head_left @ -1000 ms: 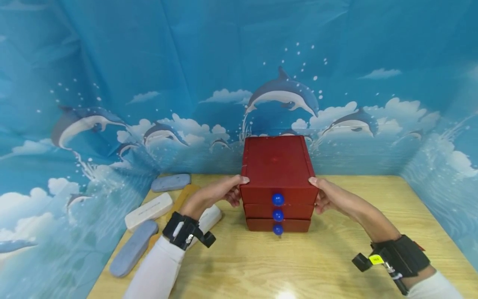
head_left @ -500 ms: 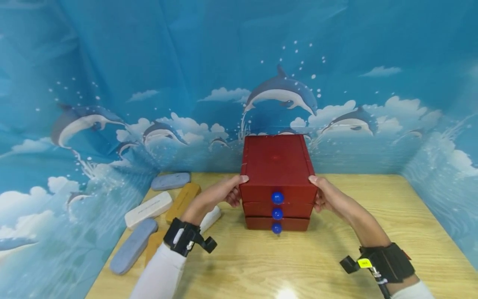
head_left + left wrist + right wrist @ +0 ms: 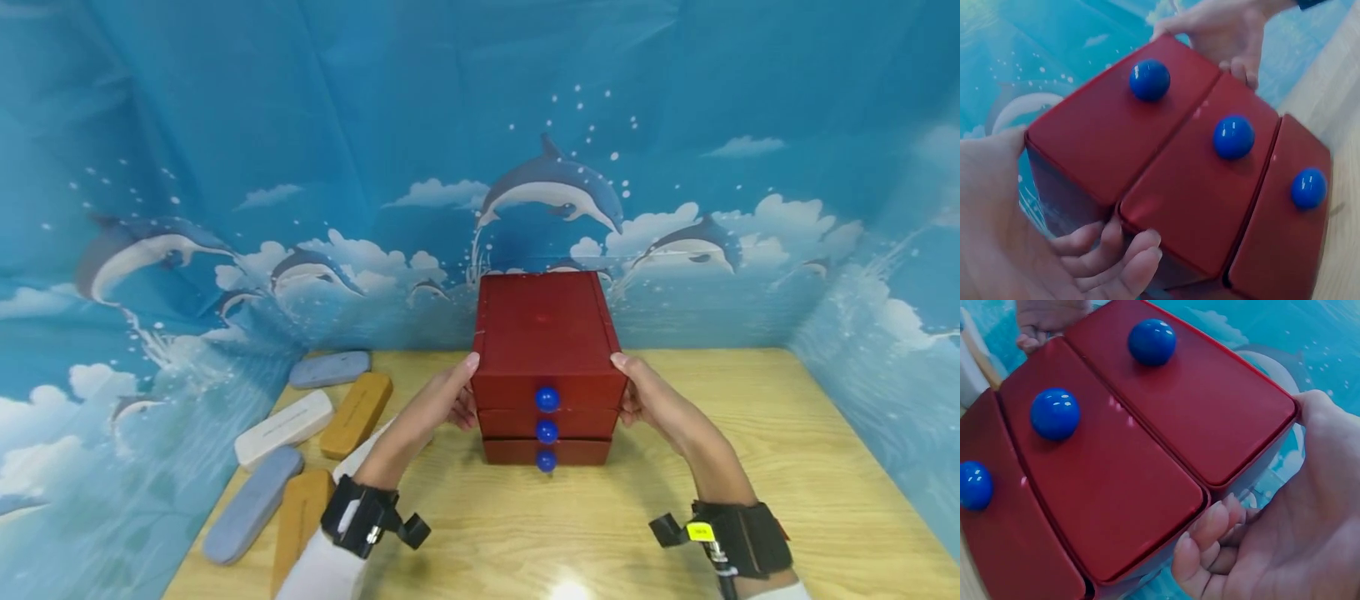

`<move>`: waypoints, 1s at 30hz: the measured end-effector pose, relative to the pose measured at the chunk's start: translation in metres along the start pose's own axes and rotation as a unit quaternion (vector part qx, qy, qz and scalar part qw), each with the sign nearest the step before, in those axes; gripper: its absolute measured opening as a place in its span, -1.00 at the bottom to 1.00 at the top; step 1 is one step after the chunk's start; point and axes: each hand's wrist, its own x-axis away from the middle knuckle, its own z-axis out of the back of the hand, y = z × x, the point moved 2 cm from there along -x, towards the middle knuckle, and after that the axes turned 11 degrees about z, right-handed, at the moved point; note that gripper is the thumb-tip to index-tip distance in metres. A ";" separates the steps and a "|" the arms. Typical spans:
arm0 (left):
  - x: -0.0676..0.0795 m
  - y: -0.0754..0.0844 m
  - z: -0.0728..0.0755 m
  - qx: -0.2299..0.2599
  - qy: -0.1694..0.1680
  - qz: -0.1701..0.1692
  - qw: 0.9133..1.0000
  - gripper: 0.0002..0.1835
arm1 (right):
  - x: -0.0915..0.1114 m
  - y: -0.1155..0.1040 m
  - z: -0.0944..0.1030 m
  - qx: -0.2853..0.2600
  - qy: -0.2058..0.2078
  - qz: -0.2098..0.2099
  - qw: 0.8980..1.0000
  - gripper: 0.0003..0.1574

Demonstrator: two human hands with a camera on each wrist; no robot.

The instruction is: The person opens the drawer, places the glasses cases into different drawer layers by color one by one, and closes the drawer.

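Note:
A red three-drawer box (image 3: 546,325) with round blue knobs stands on the wooden table, its drawer fronts facing me. All the drawers look closed, their fronts nearly flush. My left hand (image 3: 444,397) holds the box's left side, thumb at the top front corner and fingers curled against the side wall. At the right side my right hand (image 3: 654,393) grips it likewise, thumb on the top edge. Both wrist views show bent fingertips beside the middle drawer (image 3: 1175,187). The box's back is hidden.
Left on the table (image 3: 510,542) lie several oblong cases: blue-grey (image 3: 253,504), white (image 3: 285,427) and mustard (image 3: 357,414). My left forearm partly covers another white case (image 3: 360,454) and a second mustard case (image 3: 302,517). A dolphin-print backdrop (image 3: 675,308) closes off the back and sides.
The head view has turned slightly, shifting the scene left. My right forearm has swung inward, and my left thumb has slid a little toward the box's edge. Both hands stay on the box.

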 end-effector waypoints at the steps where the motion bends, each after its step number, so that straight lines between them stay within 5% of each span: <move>1: 0.001 0.000 -0.002 0.011 0.013 -0.014 1.000 -0.33 | 0.000 0.000 0.000 0.001 0.001 0.001 1.000 -0.25; 6: 0.017 -0.007 -0.018 0.069 0.101 -0.074 0.990 -0.49 | 0.002 0.001 -0.003 -0.001 0.005 0.014 1.000 -0.37; 9: 0.031 -0.013 -0.031 0.075 0.117 -0.080 0.987 -0.50 | 0.005 0.003 -0.003 0.000 0.001 0.021 1.000 -0.38; 11: 0.038 -0.014 -0.040 0.060 0.096 -0.078 0.990 -0.49 | 0.006 0.003 -0.004 0.002 0.000 0.021 1.000 -0.38; 15: 0.039 -0.013 -0.057 0.064 -0.001 -0.066 0.996 -0.46 | 0.005 0.001 -0.007 0.005 0.001 0.023 1.000 -0.37; 20: 0.027 -0.009 -0.075 0.120 -0.099 -0.031 0.987 -0.32 | 0.003 0.000 -0.008 0.003 0.000 0.023 1.000 -0.38; 24: 0.022 -0.005 -0.086 0.139 -0.123 -0.029 0.982 -0.26 | 0.004 0.000 -0.009 -0.003 -0.001 0.020 1.000 -0.41; 30: 0.015 -0.001 -0.094 0.156 -0.114 -0.033 0.981 -0.25 | 0.003 0.000 -0.009 -0.003 -0.005 0.020 1.000 -0.39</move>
